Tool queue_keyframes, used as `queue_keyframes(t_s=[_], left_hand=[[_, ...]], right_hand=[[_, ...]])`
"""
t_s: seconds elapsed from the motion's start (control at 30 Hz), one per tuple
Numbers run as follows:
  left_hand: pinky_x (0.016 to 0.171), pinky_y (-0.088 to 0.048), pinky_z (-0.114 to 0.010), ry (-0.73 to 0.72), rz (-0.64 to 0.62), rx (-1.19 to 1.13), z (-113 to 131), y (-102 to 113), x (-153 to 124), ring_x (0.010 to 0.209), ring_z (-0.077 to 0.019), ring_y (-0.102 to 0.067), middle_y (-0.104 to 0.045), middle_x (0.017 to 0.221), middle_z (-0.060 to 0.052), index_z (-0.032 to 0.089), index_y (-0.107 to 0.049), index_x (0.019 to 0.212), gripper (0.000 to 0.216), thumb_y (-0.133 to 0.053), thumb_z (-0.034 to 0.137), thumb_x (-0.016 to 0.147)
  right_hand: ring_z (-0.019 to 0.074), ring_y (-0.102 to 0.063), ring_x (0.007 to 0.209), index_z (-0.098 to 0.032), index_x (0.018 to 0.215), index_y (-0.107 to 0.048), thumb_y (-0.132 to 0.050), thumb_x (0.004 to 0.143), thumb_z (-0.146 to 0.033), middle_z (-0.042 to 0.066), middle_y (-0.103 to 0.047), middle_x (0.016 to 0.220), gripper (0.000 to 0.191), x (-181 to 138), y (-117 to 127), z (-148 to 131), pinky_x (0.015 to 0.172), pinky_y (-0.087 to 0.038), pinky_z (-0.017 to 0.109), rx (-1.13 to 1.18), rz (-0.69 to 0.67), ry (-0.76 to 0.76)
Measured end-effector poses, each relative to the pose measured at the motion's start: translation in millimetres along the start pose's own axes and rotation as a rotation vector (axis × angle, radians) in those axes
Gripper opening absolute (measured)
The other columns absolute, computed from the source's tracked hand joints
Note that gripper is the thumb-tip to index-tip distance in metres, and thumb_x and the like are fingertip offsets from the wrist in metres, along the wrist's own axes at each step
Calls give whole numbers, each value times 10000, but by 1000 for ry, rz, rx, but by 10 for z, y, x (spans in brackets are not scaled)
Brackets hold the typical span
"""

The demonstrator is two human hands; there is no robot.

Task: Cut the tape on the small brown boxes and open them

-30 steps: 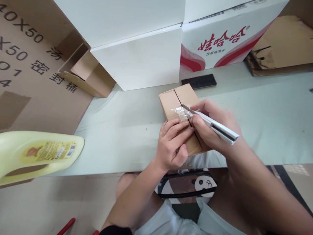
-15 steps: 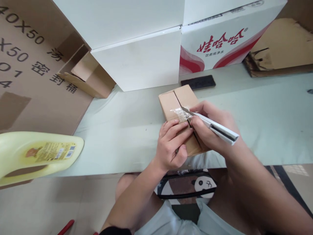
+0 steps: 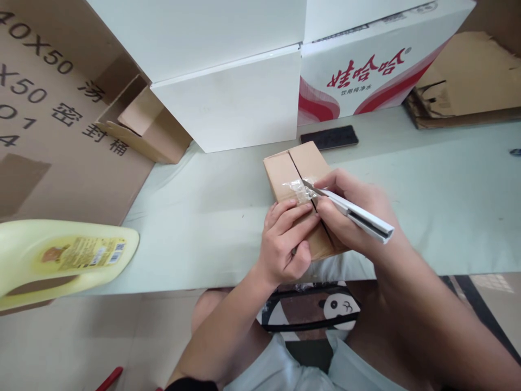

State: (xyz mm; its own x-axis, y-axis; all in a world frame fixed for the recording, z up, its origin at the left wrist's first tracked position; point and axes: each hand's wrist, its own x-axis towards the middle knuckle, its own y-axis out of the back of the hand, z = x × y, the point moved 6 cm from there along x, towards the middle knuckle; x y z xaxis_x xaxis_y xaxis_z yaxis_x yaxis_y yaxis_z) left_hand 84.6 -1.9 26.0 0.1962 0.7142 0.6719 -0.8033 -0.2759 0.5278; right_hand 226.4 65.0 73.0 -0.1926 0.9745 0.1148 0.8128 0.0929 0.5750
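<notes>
Your right hand (image 3: 354, 217) is closed around a white utility knife (image 3: 356, 212), its blade tip on the clear tape (image 3: 300, 188) across the small cardboard box (image 3: 299, 184). Your left hand (image 3: 285, 244) presses curled fingers on the box's near end, at the near edge of the table (image 3: 203, 217).

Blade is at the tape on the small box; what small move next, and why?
Probably draw the knife in the right hand along the seam toward the body: its tip rests on the clear tape bridging the flaps of the small box, which the left hand pins down.
</notes>
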Motion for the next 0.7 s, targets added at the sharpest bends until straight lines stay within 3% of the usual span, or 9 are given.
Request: queue_keyframes(t_s=[0.7], left_hand=[[1151,-440,-525,-11,-6,-3,7,-1,9,1310,-310,-578,-708,1302,-124,180,-708,1278,433,-427,300,972]], right_hand=[[167,-608,613,-232,963,-668,-581,773,-340,19,-716,745,235,-1,-17,32,581,-432,281,0,-3,-56]])
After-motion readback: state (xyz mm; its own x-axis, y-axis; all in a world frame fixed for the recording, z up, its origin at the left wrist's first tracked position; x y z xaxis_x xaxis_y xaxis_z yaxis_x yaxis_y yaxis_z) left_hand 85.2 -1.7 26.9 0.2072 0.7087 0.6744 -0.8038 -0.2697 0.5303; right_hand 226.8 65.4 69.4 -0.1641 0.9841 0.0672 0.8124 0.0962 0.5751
